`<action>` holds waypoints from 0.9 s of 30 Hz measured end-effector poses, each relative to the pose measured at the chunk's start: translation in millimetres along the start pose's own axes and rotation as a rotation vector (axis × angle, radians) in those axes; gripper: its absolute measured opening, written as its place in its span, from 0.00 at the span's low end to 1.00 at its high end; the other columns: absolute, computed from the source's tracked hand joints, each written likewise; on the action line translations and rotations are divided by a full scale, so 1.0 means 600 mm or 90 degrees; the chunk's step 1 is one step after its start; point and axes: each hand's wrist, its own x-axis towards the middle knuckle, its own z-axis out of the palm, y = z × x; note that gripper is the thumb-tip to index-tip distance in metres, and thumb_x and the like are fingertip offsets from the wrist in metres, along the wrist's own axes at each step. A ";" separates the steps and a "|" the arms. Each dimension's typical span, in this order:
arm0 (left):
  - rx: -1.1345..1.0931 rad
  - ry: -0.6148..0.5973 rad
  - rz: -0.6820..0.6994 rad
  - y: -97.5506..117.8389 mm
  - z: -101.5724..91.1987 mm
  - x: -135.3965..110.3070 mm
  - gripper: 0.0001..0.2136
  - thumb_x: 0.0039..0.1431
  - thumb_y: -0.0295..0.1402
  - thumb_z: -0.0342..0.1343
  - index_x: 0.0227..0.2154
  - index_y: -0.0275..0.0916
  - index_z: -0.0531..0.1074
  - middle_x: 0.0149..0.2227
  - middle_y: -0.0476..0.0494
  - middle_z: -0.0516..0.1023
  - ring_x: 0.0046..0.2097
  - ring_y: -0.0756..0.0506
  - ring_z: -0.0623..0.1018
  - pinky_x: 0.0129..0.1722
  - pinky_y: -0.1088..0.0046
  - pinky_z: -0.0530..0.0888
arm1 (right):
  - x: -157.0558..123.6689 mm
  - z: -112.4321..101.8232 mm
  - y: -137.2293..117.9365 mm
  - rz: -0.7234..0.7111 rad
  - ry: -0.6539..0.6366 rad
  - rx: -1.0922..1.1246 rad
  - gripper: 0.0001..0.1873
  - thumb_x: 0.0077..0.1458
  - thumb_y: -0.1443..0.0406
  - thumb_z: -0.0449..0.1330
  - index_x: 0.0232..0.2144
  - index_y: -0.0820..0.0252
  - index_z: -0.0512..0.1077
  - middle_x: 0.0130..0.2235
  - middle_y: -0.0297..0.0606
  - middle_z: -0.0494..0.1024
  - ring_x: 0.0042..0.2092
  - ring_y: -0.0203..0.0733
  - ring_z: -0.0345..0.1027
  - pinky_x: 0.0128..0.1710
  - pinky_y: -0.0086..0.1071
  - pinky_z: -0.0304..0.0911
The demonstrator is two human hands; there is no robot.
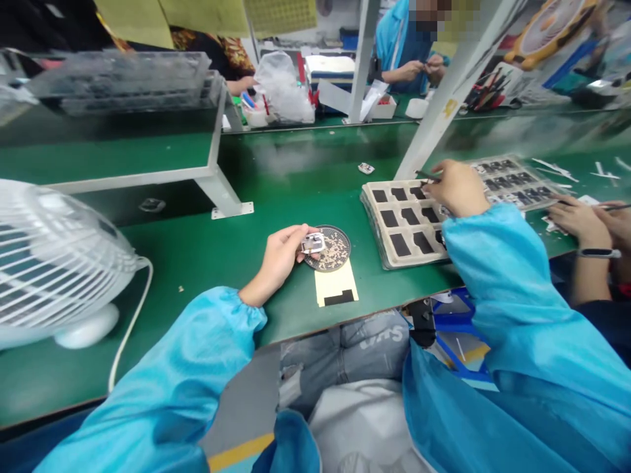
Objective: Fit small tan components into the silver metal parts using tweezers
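My left hand is closed around the edge of a small white device part, held over a round dark dish of tiny tan pieces. Beneath the dish's near side lies a pale yellow paper with a black strip on it. Out to the right, my right hand grips a dark, thin tool, likely tweezers, above a cream compartment tray. Black pads fill the tray's visible pockets. My right hand and sleeve hide its right side.
A white fan and its cord stand at the left. A raised shelf carries clear plastic trays. A slanted white post rises behind the compartment tray. Another person's hands work close by at the right, near a second filled tray.
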 end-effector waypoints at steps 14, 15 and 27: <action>-0.056 0.068 0.046 -0.010 -0.018 0.007 0.11 0.61 0.39 0.63 0.41 0.39 0.84 0.34 0.44 0.82 0.26 0.52 0.71 0.24 0.75 0.67 | -0.251 0.097 -0.258 -0.287 -0.259 0.888 0.15 0.56 0.54 0.72 0.36 0.57 0.75 0.32 0.33 0.82 0.32 0.37 0.77 0.32 0.31 0.75; -0.053 0.070 0.049 -0.010 -0.019 0.006 0.11 0.61 0.38 0.64 0.42 0.39 0.84 0.34 0.44 0.82 0.26 0.52 0.70 0.24 0.75 0.66 | -0.252 0.100 -0.257 -0.268 -0.280 0.901 0.16 0.56 0.53 0.72 0.36 0.58 0.77 0.33 0.34 0.82 0.32 0.37 0.77 0.33 0.31 0.74; 0.007 0.086 0.119 0.005 -0.009 -0.015 0.15 0.64 0.44 0.62 0.46 0.41 0.86 0.35 0.43 0.84 0.28 0.49 0.71 0.28 0.72 0.68 | -0.234 0.102 -0.256 -0.145 -0.410 0.859 0.19 0.48 0.51 0.76 0.28 0.61 0.81 0.27 0.37 0.82 0.29 0.36 0.74 0.33 0.30 0.69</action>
